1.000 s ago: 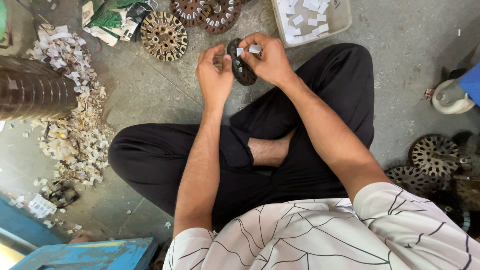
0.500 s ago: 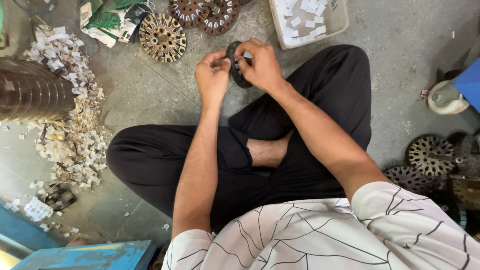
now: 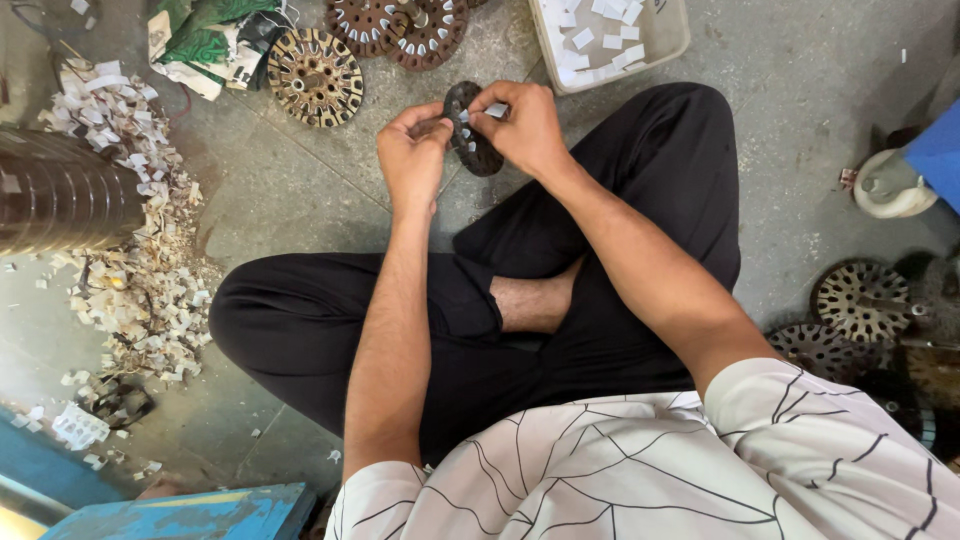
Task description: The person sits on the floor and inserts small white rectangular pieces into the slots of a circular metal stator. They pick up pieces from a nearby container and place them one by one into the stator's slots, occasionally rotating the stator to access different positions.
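I sit cross-legged on a grey concrete floor. Between both hands I hold a dark round slotted metal core [image 3: 473,150] on edge above my knee. My left hand [image 3: 413,153] grips its left rim. My right hand [image 3: 525,125] closes over its upper right side and pinches a small white paper slip [image 3: 496,110] against the slots. Some slots show white slips in them.
A white tray [image 3: 672,35] of paper slips stands just beyond my right hand. Several slotted cores [image 3: 314,76] lie at the top, more cores [image 3: 858,300] at the right. A heap of white paper scraps [image 3: 130,250] and a dark ribbed cylinder [image 3: 60,200] lie left.
Both hands have stayed on the core, turning it slightly; my right hand's fingers shifted over its top with a white slip. The view drifted a little.
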